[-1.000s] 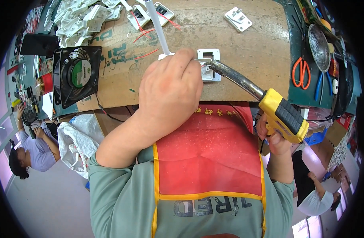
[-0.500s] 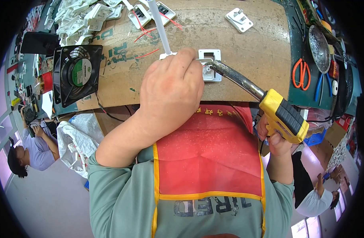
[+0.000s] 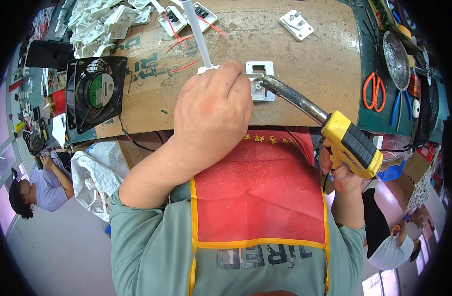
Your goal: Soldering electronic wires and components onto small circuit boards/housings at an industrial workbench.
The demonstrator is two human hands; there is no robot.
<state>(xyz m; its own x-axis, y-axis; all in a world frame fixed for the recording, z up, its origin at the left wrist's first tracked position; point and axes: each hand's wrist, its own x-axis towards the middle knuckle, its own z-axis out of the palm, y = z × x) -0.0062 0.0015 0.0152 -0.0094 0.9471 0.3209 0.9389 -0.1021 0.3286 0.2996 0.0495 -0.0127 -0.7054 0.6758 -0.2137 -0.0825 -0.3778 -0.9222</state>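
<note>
My left hand is closed, its back turned up, over white plastic parts at the middle of the bench. Its fingertips are hidden. A thin grey piece shows beside the fingers, too little of it to name. A white tube rises just beyond the knuckles. To the hand's right lies a white socket-like housing with a rectangular opening. My right hand grips a yellow and black soldering gun. Its dark tip is at the small white part inside the housing, close to my left fingers.
A black fan stands left, below a heap of white plastic housings. Two housings with red wires lie at the back. A white plug piece is far right. Orange scissors and blue-handled pliers lie on the right edge. Two people sit nearby.
Both my hands and the soldering gun stay almost still. At the right, the other person's arm has shifted slightly.
</note>
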